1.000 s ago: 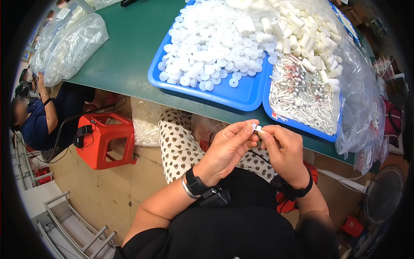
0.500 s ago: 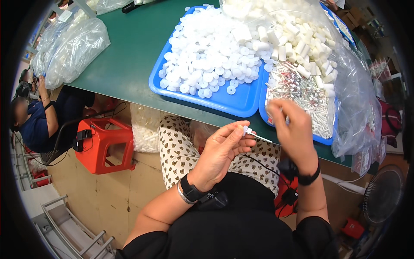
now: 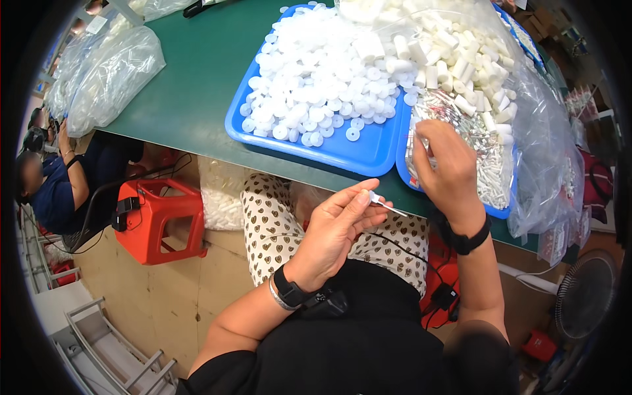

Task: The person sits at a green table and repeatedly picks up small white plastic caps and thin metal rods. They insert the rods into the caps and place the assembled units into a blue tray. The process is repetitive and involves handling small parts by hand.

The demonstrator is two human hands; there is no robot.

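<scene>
My left hand (image 3: pixel 332 227) pinches a small white plastic piece (image 3: pixel 374 197) between thumb and forefinger, above my lap. A thin metal pin (image 3: pixel 396 210) sticks out of this piece toward the right. Over the near left part of the right blue tray (image 3: pixel 402 170) is my right hand (image 3: pixel 454 174), its thumb and forefinger curled together; anything between the tips is too small to make out. That tray holds many slim white and metallic pins (image 3: pixel 492 189) below white cylinders (image 3: pixel 461 69). The left blue tray (image 3: pixel 368 155) bears a heap of translucent white discs (image 3: pixel 309 79).
Clear plastic bags lie on the green table (image 3: pixel 187 99), one bag (image 3: pixel 118 79) at the far left and another (image 3: pixel 543 151) beside the right tray. A red stool (image 3: pixel 158 224) and a seated person (image 3: pixel 56 191) are at left. A fan (image 3: pixel 586 296) stands at right.
My right hand has moved up, away from the pin and over the right tray. My left hand keeps its grip on the white piece, almost in place.
</scene>
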